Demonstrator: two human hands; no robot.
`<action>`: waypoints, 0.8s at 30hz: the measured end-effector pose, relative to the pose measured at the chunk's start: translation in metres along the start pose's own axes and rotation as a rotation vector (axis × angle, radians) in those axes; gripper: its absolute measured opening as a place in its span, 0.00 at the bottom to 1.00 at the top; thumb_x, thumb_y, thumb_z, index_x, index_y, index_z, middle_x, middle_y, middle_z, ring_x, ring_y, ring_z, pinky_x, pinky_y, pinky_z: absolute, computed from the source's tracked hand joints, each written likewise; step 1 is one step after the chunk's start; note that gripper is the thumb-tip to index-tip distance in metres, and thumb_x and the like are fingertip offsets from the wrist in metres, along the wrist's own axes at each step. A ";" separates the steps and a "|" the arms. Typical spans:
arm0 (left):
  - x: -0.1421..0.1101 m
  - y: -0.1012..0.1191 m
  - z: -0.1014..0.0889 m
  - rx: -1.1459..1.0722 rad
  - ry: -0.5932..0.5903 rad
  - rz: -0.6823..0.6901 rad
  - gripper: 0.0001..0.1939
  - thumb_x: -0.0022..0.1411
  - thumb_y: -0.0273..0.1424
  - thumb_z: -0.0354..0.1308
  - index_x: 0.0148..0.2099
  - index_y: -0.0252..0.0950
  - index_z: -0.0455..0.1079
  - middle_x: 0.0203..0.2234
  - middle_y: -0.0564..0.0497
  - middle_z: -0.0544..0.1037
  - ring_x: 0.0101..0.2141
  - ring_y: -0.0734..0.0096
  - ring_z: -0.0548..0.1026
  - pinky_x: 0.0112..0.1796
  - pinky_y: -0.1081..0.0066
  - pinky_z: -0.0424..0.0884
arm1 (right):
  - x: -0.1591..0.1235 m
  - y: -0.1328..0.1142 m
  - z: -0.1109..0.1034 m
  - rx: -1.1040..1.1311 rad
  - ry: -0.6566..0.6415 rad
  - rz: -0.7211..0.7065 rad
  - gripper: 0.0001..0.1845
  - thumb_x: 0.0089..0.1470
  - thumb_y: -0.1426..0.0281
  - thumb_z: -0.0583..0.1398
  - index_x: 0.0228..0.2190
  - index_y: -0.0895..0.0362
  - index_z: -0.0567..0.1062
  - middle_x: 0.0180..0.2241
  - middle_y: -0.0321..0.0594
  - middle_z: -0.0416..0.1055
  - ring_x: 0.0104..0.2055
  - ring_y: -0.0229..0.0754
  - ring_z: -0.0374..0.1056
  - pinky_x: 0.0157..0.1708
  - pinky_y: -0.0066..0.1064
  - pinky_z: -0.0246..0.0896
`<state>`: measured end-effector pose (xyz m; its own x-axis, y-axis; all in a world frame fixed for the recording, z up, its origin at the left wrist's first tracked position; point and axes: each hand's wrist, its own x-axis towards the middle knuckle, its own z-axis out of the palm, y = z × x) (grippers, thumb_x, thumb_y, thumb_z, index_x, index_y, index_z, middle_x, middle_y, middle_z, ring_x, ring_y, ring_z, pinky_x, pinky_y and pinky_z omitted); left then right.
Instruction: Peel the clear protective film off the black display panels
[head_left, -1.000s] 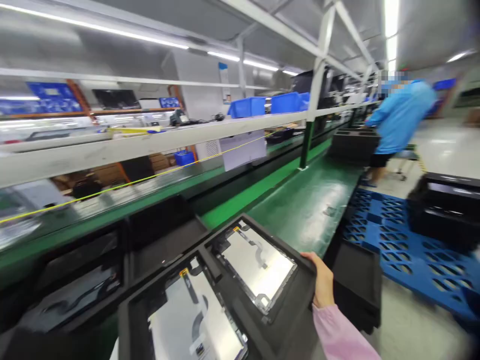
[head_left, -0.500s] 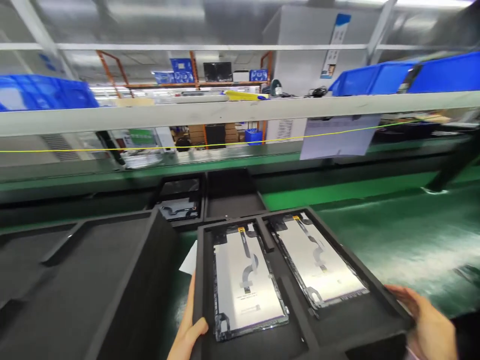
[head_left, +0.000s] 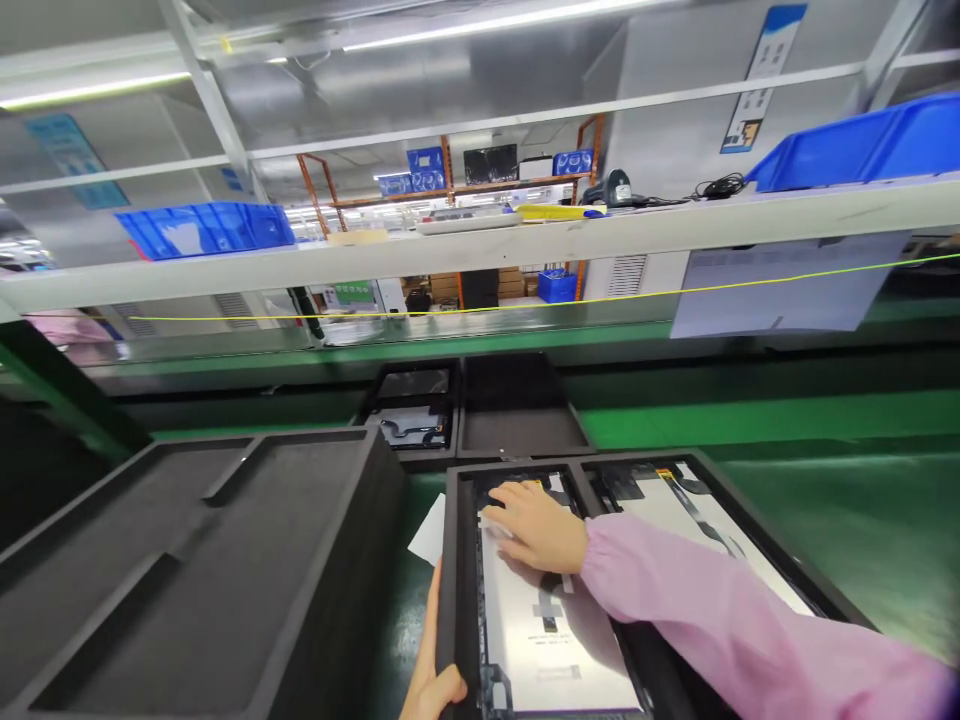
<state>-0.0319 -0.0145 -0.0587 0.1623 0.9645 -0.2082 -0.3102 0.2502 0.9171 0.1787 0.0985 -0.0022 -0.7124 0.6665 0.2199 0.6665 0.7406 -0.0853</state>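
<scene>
On my feed, the left panel [head_left: 559, 675] lies under my right hand [head_left: 536, 527], pinch or not I can't tell, my left hand [head_left: 429, 692] clasping the tray's [head_left: 451, 590] left edge.

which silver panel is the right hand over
The left panel in the tray held by the left hand: the right hand is over its upper part. The right panel has only the pink sleeve across it; the farther panel lies untouched.

Clock centred on the near tray [head_left: 451, 540], in which two panels [head_left: 570, 650] lie side by side: block-like tray [head_left: 292, 520], nine o'clock; far tray [head_left: 517, 430], eleven. Bins [head_left: 210, 230] rest on the shelf [head_left: 450, 257], ten and one.
</scene>
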 end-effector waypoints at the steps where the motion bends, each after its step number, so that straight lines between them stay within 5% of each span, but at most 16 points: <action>1: 0.002 -0.004 -0.002 -0.048 -0.007 -0.012 0.56 0.40 0.22 0.57 0.72 0.44 0.42 0.62 0.52 0.66 0.51 0.54 0.73 0.50 0.66 0.69 | 0.009 0.002 0.012 -0.005 -0.015 0.000 0.17 0.57 0.68 0.64 0.48 0.59 0.72 0.52 0.47 0.63 0.53 0.52 0.59 0.51 0.46 0.57; 6: 0.017 -0.027 -0.004 -0.252 -0.004 0.050 0.57 0.41 0.23 0.62 0.72 0.43 0.42 0.64 0.54 0.62 0.65 0.56 0.57 0.60 0.69 0.58 | 0.024 0.006 0.034 0.006 0.017 0.103 0.18 0.62 0.69 0.58 0.53 0.57 0.69 0.55 0.49 0.59 0.54 0.51 0.55 0.52 0.46 0.53; 11: 0.023 -0.033 -0.002 -0.324 0.026 0.141 0.45 0.40 0.23 0.66 0.62 0.50 0.66 0.60 0.62 0.68 0.69 0.66 0.42 0.64 0.75 0.42 | 0.022 0.005 0.033 0.058 0.065 0.234 0.11 0.59 0.67 0.62 0.44 0.56 0.73 0.45 0.46 0.61 0.47 0.46 0.57 0.48 0.38 0.55; 15: 0.015 -0.019 -0.003 -0.429 -0.043 0.086 0.49 0.34 0.17 0.59 0.62 0.46 0.66 0.59 0.60 0.70 0.67 0.60 0.53 0.61 0.75 0.54 | 0.026 -0.001 0.034 0.082 0.075 0.252 0.14 0.57 0.64 0.64 0.42 0.59 0.72 0.49 0.45 0.59 0.51 0.48 0.55 0.52 0.43 0.53; 20: 0.000 0.009 0.007 -0.293 -0.031 -0.110 0.62 0.34 0.17 0.56 0.72 0.42 0.36 0.59 0.50 0.70 0.49 0.55 0.76 0.41 0.73 0.71 | 0.024 0.000 0.033 0.115 0.053 0.257 0.15 0.58 0.65 0.64 0.44 0.60 0.72 0.50 0.45 0.60 0.52 0.48 0.55 0.54 0.43 0.53; 24: -0.008 0.023 0.016 -0.258 -0.019 -0.092 0.60 0.36 0.19 0.58 0.72 0.44 0.41 0.57 0.51 0.72 0.42 0.59 0.78 0.37 0.73 0.72 | 0.020 0.004 0.029 0.144 0.017 0.276 0.18 0.58 0.67 0.64 0.49 0.59 0.71 0.56 0.45 0.56 0.57 0.49 0.53 0.57 0.45 0.52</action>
<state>-0.0250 -0.0182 -0.0304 0.2173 0.9357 -0.2779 -0.5217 0.3520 0.7771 0.1609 0.1166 -0.0261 -0.5042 0.8435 0.1851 0.7954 0.5371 -0.2810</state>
